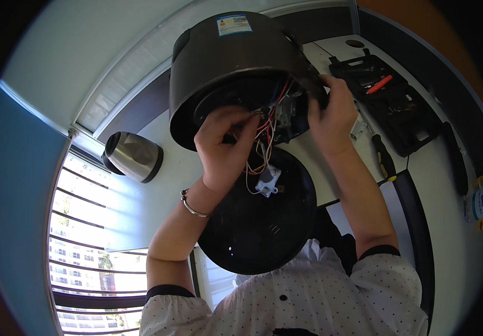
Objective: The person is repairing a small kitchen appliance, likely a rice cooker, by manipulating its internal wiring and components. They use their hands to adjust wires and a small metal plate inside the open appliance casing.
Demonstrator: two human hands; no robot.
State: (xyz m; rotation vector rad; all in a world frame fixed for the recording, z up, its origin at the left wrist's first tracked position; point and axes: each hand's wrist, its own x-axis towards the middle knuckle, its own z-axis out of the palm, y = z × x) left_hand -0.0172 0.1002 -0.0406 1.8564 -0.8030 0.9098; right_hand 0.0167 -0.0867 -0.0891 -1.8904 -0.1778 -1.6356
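Note:
A dark, rounded appliance housing (224, 56), like a cooker body, is tilted with its open underside facing me. Its round black bottom cover (252, 235) rests against my front. Red, white, yellow and blue wires (268, 131) run between the two, and a small white part (268, 182) hangs on them above the cover. My left hand (222, 145) is closed in a pinch at the wires by the opening; its fingertips partly hide what they grip. My right hand (335, 117) grips the housing's right rim, thumb on the near side.
A steel kettle (135, 157) stands at the left by the window. At the right lie an open black tool case (390, 101) with a red-handled tool (380, 84), a black-and-yellow screwdriver (384, 158) and a blue-and-yellow packet (481, 203). Partition panels border the desk.

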